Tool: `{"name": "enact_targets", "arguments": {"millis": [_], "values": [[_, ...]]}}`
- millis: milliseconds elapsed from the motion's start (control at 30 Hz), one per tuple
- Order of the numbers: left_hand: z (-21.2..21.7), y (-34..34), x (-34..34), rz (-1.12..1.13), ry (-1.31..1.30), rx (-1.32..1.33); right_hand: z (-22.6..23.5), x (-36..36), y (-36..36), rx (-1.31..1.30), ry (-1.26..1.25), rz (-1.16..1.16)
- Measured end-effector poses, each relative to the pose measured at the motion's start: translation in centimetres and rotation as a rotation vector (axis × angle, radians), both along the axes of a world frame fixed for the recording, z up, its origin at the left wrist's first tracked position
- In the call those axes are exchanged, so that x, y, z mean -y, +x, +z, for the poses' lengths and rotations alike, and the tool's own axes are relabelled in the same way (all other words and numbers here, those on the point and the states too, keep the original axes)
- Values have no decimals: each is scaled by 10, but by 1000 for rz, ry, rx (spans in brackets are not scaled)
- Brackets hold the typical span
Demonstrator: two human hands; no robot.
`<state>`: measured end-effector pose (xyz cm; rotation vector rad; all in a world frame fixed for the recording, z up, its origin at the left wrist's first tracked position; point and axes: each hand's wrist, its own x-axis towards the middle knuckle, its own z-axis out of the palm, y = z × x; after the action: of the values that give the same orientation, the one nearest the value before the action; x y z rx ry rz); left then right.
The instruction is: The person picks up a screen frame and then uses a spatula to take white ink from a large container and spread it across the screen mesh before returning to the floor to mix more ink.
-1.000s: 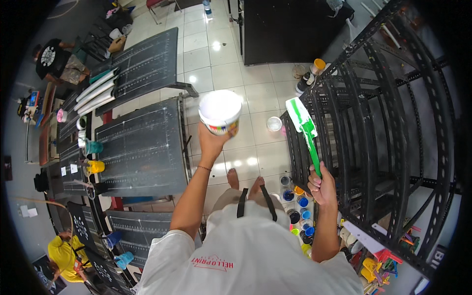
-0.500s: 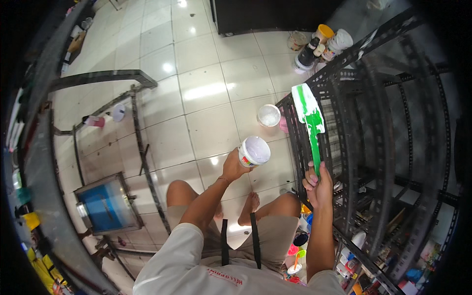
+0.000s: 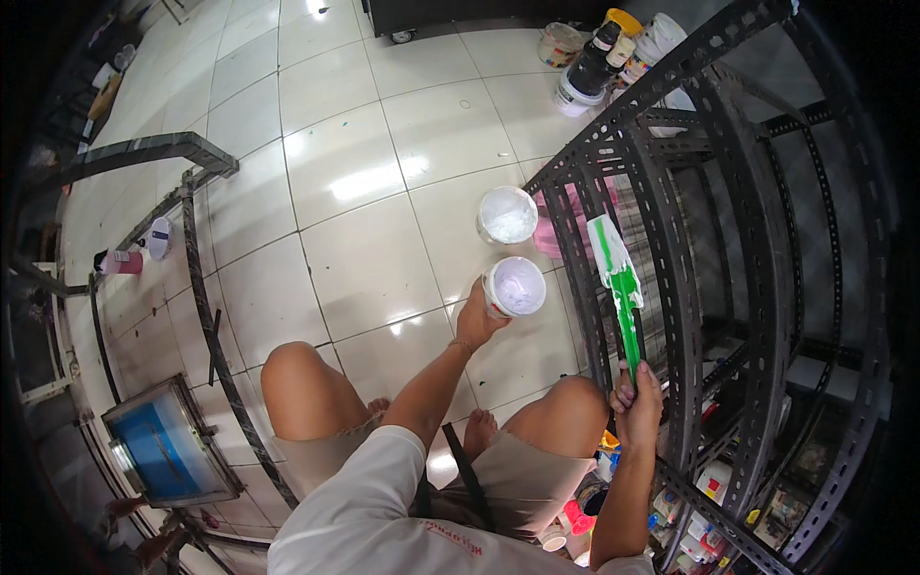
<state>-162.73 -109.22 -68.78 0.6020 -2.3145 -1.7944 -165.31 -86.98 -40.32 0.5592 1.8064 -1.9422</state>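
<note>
My left hand (image 3: 473, 321) grips a small white tub (image 3: 516, 287) of pale paint by its side, held low over the tiled floor. A second open white tub (image 3: 507, 215) stands on the floor just beyond it. My right hand (image 3: 636, 402) holds the handle of a green spatula (image 3: 621, 287), its blade smeared white and pointing up in front of the dark metal rack (image 3: 709, 240). I am crouched, both knees showing below my hands.
Several paint jars and bottles (image 3: 604, 57) stand on the floor at the rack's far corner. Small coloured pots (image 3: 575, 522) sit by my right knee. A metal frame (image 3: 196, 268) and a blue screen frame (image 3: 168, 450) lie to my left.
I have crouched lower; the tub in my left hand came down near the floor beside the other tub. The spatula stayed upright in my right hand.
</note>
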Motion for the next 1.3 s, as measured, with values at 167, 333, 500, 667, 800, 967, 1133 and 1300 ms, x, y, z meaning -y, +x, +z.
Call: {"name": "enact_targets", "arguments": {"millis": [167, 333, 500, 667, 800, 967, 1133, 1300], "values": [[-29, -3, -16, 14, -240, 102, -2, 2, -10, 6, 246, 121], [-35, 10, -19, -24, -470, 282, -18, -2, -22, -226, 609, 316], [-9, 50, 56, -364, -381, 592, -24, 5, -37, -422, 924, 500], [94, 80, 194, -452, -488, 626, -47, -2, -54, -427, 929, 561], [193, 97, 247, -92, -500, 453, -57, 10, -49, -407, 959, 549], [232, 106, 247, -150, -408, 307, -74, 19, -52, -439, 995, 620], [222, 103, 225, -329, -456, 241, -83, 14, -59, -603, 1008, 658], [226, 90, 212, -376, -355, 309, -95, 20, -38, -622, 859, 516]]}}
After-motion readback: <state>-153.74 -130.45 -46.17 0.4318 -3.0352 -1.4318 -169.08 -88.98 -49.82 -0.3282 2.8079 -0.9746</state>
